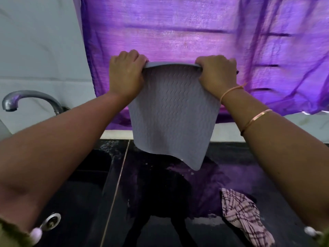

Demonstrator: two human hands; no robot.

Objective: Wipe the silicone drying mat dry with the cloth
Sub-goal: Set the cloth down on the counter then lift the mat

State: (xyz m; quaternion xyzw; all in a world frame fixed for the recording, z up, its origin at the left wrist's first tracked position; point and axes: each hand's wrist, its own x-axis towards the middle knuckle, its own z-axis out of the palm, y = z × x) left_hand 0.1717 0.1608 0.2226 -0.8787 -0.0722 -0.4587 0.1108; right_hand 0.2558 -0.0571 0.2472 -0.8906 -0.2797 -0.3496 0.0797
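Head camera looks forward-down, near the countertop (267,166).

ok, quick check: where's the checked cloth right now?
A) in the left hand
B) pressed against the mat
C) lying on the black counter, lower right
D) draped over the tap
C: the checked cloth lies crumpled on the black counter, while the left hand and right hand both grip the mat's top edge.
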